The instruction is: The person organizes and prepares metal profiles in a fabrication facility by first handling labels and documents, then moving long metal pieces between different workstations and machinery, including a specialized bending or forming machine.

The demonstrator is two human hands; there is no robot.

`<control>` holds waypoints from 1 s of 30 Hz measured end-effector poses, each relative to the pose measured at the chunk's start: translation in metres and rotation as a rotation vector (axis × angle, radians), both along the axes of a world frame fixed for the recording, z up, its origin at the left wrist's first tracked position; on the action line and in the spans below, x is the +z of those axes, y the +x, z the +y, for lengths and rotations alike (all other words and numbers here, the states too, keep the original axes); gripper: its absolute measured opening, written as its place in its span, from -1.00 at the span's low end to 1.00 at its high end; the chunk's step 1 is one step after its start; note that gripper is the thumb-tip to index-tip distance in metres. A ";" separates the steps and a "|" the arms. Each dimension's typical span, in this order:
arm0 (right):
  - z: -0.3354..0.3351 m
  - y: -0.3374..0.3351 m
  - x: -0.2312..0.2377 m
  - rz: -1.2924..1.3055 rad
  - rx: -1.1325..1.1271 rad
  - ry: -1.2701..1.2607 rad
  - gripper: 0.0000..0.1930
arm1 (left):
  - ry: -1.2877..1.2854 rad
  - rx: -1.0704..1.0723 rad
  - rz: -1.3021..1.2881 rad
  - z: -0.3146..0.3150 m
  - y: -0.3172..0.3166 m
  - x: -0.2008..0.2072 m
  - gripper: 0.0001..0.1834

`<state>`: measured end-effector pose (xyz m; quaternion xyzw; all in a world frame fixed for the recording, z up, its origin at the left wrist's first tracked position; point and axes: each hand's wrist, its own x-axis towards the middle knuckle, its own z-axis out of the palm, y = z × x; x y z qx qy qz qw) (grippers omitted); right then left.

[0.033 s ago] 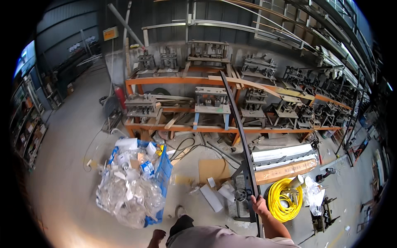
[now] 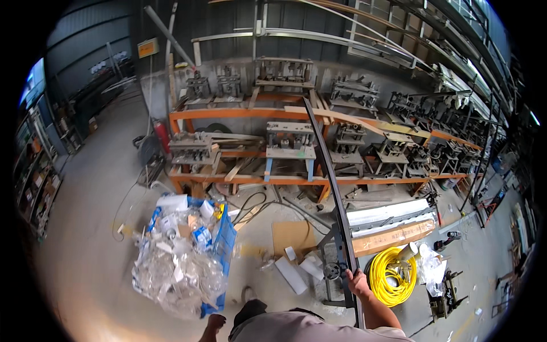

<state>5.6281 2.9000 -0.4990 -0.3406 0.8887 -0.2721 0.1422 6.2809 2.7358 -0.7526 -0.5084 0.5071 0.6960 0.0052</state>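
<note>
My right hand (image 2: 357,283) is wrapped round the near part of a long dark metal bar (image 2: 330,171). That bar runs away from me, over a metal stand (image 2: 329,251), and its far end reaches the orange rack (image 2: 233,179). Beside the stand, just right of my hand, lies a coil of yellow hose or cable (image 2: 405,292). Down at my left side hangs my left hand (image 2: 215,322), its fingers curled in, with nothing visible in it. It is nearest to a blue bin (image 2: 226,242) heaped with clear plastic wrapping (image 2: 176,273).
Several heavy metal dies (image 2: 290,139) stand on the rack's two levels. Flat cardboard (image 2: 293,238) and white foam pieces (image 2: 290,275) lie on the floor ahead. A long cardboard box (image 2: 393,237) lies at the right, with a cordless drill (image 2: 447,240) beyond. A red extinguisher (image 2: 162,135) stands left of the rack.
The whole view has shifted very slightly. My right hand keeps its hold on the bar, and my left hand stays low at my side.
</note>
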 end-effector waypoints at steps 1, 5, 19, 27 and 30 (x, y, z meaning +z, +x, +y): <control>-0.012 -0.004 0.013 0.038 -0.056 0.024 -0.45 | 0.013 0.323 -0.077 -0.037 -0.019 0.015 -0.69; -0.046 -0.002 0.042 0.053 -0.223 0.121 -0.51 | -0.545 -0.038 -0.507 -0.193 -0.030 0.079 -0.72; -0.236 -0.132 0.119 0.063 -0.325 0.302 -0.44 | -0.729 -0.864 -0.324 -0.376 -0.073 0.034 -0.78; -0.277 -0.244 0.072 0.019 -0.439 0.316 -0.44 | -0.568 -0.914 -0.426 -0.489 -0.180 0.107 -0.74; -0.322 -0.282 0.053 0.055 -0.354 0.324 -0.50 | -0.335 -0.489 -0.438 -0.512 -0.223 0.146 -0.75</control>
